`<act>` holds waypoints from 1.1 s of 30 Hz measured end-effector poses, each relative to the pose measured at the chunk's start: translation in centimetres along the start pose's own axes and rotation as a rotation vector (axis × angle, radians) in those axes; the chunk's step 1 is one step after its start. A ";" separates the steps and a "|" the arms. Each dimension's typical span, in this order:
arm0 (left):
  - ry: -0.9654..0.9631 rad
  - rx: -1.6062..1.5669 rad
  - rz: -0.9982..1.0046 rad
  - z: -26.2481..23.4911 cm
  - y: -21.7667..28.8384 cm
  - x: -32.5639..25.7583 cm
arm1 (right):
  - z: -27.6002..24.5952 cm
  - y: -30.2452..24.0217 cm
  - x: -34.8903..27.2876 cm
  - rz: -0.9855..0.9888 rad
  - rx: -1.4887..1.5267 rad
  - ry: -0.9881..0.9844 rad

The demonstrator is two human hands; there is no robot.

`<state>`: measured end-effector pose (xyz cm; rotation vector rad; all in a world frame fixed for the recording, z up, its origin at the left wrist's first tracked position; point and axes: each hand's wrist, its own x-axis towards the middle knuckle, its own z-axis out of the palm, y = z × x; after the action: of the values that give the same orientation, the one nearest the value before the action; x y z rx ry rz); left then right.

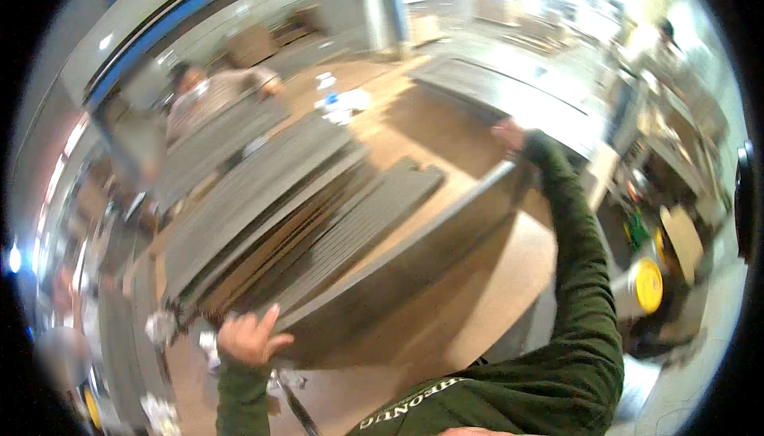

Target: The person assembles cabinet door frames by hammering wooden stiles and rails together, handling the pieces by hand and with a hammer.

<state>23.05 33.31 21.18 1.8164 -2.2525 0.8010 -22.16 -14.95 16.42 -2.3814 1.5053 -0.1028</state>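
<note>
While the left hand (248, 337) curls its fingers over the near end of a long grey flat panel (398, 265) and the right hand (509, 135) grips the far end, the panel sits tilted above the tan wooden worktable (485, 309). It could slip and drop onto the stack of grey ribbed panels (318, 213) beside it, since the holds look shallow, though blur hides the right fingers. Right of the panel stands a yellow round lid (649, 285); beyond the stack lie white and blue packets (342, 103).

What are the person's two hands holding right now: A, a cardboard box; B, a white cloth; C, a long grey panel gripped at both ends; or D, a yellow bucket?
C: the left hand grips the near end of the long grey panel and the right hand grips its far end, above the brown table.
</note>
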 end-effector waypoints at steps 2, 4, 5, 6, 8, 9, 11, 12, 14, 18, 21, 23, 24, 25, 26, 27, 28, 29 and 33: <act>0.114 -0.055 -0.067 0.6 -2.0 -0.9 | 0.8 6.1 -1.6 -0.493 -0.620 0.283; 0.249 -0.096 -0.411 -1.3 -3.6 -5.4 | 1.3 2.8 -1.4 -0.274 -0.121 0.152; 0.391 -0.235 -0.672 -1.8 -3.3 -8.0 | 0.6 -1.6 -2.1 0.096 0.490 0.115; 0.484 -0.498 -0.779 -0.6 -3.5 -10.0 | -0.6 0.2 -2.4 -0.016 0.139 0.205; 0.577 -0.848 -0.901 3.8 -3.6 -14.0 | 1.3 0.6 -0.2 -0.054 0.280 0.051; 0.559 -0.946 -0.922 6.7 -3.5 -16.2 | 1.4 -2.1 -0.2 0.000 0.413 -0.106; 0.724 -1.143 -0.995 11.3 -1.3 -15.4 | 2.3 -12.3 -5.0 -0.011 0.645 -0.200; 0.922 -1.219 -1.016 12.2 0.8 -12.3 | 2.7 -15.3 -6.8 -0.308 0.502 -0.208; 0.866 -1.003 -1.102 13.9 1.0 -11.1 | 2.8 -24.4 -11.7 -0.639 0.190 -0.246; 0.749 -1.161 -1.228 12.3 2.9 -7.1 | 5.9 -34.3 -15.4 -0.915 -0.247 -0.075; 0.735 -1.140 -1.284 11.3 3.5 -6.3 | 8.0 -38.2 -16.0 -0.937 -0.345 0.050; 0.721 -0.936 -1.316 16.7 2.5 -8.4 | 8.0 -40.2 -16.6 -0.922 -0.417 0.101; 0.723 -0.964 -1.296 15.9 2.7 -7.7 | 7.7 -40.0 -16.5 -0.880 -0.431 0.105; 0.719 -0.993 -1.279 13.8 3.2 -6.7 | 7.7 -39.6 -16.3 -0.887 -0.374 0.123; 0.715 -1.014 -1.260 12.5 3.4 -6.3 | 7.6 -39.4 -16.3 -0.898 -0.310 0.141; 0.743 -1.013 -1.243 12.6 3.5 -6.6 | 7.7 -39.5 -16.4 -0.906 -0.236 0.155; 0.771 -1.012 -1.225 12.8 3.6 -6.9 | 7.6 -39.9 -16.4 -0.934 -0.232 0.174; 0.800 -1.012 -1.206 12.9 3.6 -7.1 | 7.6 -40.1 -16.3 -0.939 -0.246 0.174; 0.718 -0.960 -1.305 10.9 3.9 -6.7 | 8.2 -40.0 -15.8 -0.965 -0.244 0.168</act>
<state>23.47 34.37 7.87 1.5596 -0.4911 0.0089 7.43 16.70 22.64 -3.1403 0.2945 -0.3526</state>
